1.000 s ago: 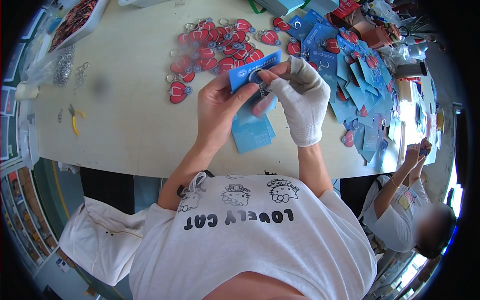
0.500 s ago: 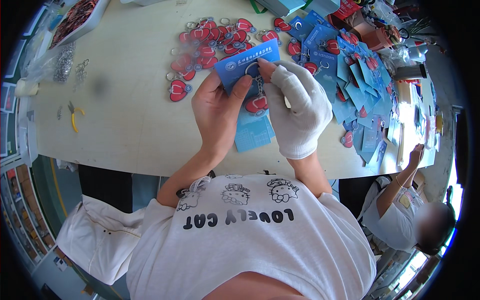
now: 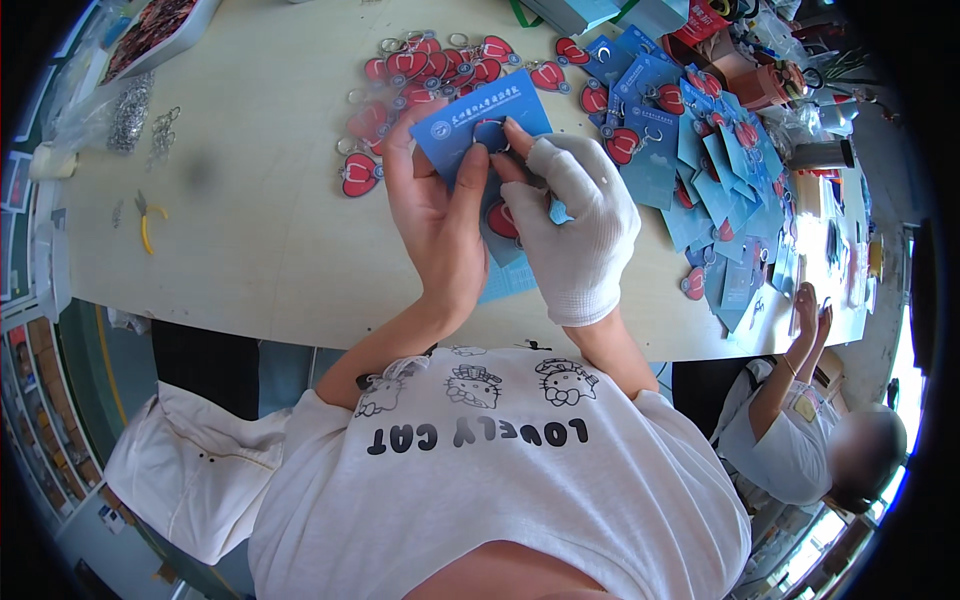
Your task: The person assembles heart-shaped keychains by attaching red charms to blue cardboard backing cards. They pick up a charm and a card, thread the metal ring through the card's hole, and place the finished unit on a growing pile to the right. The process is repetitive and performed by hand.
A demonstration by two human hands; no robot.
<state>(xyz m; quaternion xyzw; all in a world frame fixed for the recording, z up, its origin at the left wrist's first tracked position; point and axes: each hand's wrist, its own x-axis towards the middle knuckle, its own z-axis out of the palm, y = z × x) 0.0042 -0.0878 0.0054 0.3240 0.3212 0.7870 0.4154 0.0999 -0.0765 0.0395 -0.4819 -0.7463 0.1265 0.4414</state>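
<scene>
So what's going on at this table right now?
A person holds a blue card above the table with both hands. The bare left hand grips its lower edge, while the gloved right hand presses fingertips at the key ring on its face. A red heart keychain hangs beneath. Loose red keychains lie behind, finished cards to the right.

— What can't you make out here?

— The red heart-shaped keyring charm (image 3: 502, 219) is mostly covered by the left hand (image 3: 438, 215) and the white-gloved right hand (image 3: 575, 225) — only a sliver shows. The lower part of the blue printed paper card (image 3: 480, 125) is lost behind the fingers (image 3: 468, 190) too.

— And toward the rim?

— The tray of dark pieces (image 3: 150, 30) is cut off by the top edge, and the heap of small metal rings (image 3: 130, 110) is too fine to count.
</scene>
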